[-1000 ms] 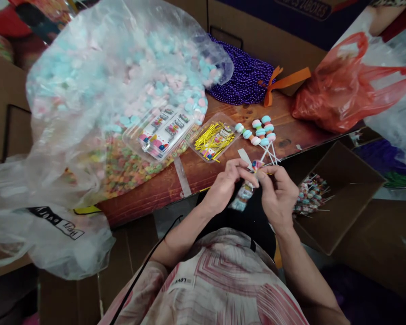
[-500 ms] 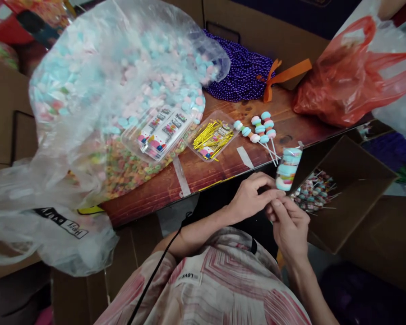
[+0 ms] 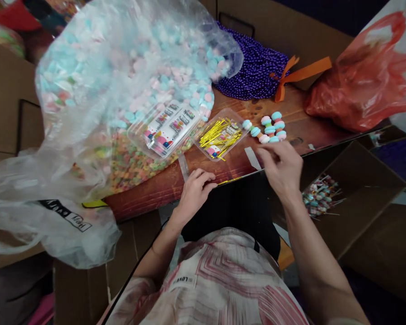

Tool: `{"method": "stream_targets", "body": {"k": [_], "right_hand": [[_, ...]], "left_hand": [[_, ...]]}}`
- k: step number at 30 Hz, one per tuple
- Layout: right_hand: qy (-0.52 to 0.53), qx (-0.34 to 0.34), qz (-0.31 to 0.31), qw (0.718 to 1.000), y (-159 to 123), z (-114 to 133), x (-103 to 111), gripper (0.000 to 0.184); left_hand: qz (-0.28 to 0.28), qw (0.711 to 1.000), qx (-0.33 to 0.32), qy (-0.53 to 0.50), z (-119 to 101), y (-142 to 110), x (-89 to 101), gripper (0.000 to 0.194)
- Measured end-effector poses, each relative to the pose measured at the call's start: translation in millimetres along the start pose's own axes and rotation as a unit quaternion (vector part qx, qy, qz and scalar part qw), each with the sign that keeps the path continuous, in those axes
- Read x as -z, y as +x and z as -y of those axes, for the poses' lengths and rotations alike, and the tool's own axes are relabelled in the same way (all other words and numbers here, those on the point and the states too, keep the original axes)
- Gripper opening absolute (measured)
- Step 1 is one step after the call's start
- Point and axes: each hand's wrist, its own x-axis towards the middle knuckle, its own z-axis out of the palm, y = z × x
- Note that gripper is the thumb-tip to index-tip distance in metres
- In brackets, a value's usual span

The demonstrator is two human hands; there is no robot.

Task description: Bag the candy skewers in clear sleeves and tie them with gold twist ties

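My right hand (image 3: 280,166) reaches over the table's front edge. Its fingers lie spread over the white sticks of three candy skewers (image 3: 269,127), whose pink and blue heads show just beyond the fingertips. Whether it grips a stick is hidden. My left hand (image 3: 194,190) rests on the table edge with fingers loosely bent and nothing visible in it. It is just below a clear tray of yellow twist ties (image 3: 218,133). A second clear tray of printed labels (image 3: 167,128) lies to the left.
A big clear bag of pastel and coloured candies (image 3: 122,81) fills the table's left. Purple bead strings (image 3: 255,72) and a red plastic bag (image 3: 358,85) sit at the back. A cardboard box (image 3: 365,180) holding wrapped skewers (image 3: 320,196) stands right of my lap.
The wrapped candy skewer I held in both hands is gone from them. My right hand moved up onto the skewer sticks; my left moved left to the table edge.
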Motion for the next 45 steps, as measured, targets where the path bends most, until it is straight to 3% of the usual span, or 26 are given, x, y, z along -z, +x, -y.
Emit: {"method": "stream_targets", "body": {"k": [2, 4, 7, 10, 14, 18, 21, 24, 26, 33, 36, 39, 42, 45], "right_hand": [[-0.105, 0.044, 0.066, 0.991, 36, 10, -30, 0.007], [-0.214, 0.042, 0.133, 0.967, 64, 16, -56, 0.006], [-0.272, 0.028, 0.173, 0.946, 87, 17, -82, 0.022], [-0.296, 0.023, 0.184, 0.937, 92, 8, -96, 0.021], [-0.267, 0.02, 0.145, 0.952, 91, -7, -107, 0.018], [-0.258, 0.034, 0.109, 0.959, 89, -3, -104, 0.02], [-0.242, 0.054, 0.061, 0.967, 91, 8, -93, 0.023], [-0.189, 0.092, 0.045, 0.977, 97, 12, -85, 0.025], [-0.135, 0.118, 0.052, 0.982, 101, 10, -83, 0.027], [0.028, 0.199, 0.065, 0.977, 113, 12, -81, 0.021], [0.058, 0.225, 0.092, 0.968, 115, 20, -77, 0.019], [0.108, 0.217, 0.115, 0.963, 110, 29, -73, 0.022], [0.175, 0.159, 0.084, 0.968, 91, 38, -67, 0.026], [0.235, 0.063, 0.026, 0.97, 55, 45, -62, 0.038]], "left_hand": [[0.028, 0.999, -0.004, 0.044, 0, 6, 2.2, 0.013], [0.04, 0.995, -0.024, 0.089, -1, 10, 3.7, 0.013], [0.04, 0.987, -0.075, 0.138, 1, 11, 4.7, 0.008], [0.022, 0.978, -0.133, 0.157, 8, 9, 3.7, 0.007], [-0.017, 0.974, -0.156, 0.162, 19, 12, 0.2, 0.016], [-0.074, 0.979, -0.112, 0.152, 22, 22, -3.5, 0.016], [-0.157, 0.98, -0.1, 0.074, 17, 26, -2.0, 0.016], [-0.267, 0.957, -0.115, -0.015, 6, 32, 6.3, 0.017], [-0.298, 0.946, -0.119, -0.042, -1, 43, 14.0, 0.022], [-0.239, 0.958, -0.158, -0.026, -2, 127, 29.7, 0.043], [-0.196, 0.968, -0.156, -0.035, -4, 150, 26.6, 0.025], [-0.15, 0.974, -0.104, -0.134, -11, 150, 18.7, 0.007], [-0.123, 0.932, -0.016, -0.34, -24, 136, 10.7, 0.009], [-0.113, 0.843, 0.063, -0.523, -40, 121, 5.3, 0.013]]}}
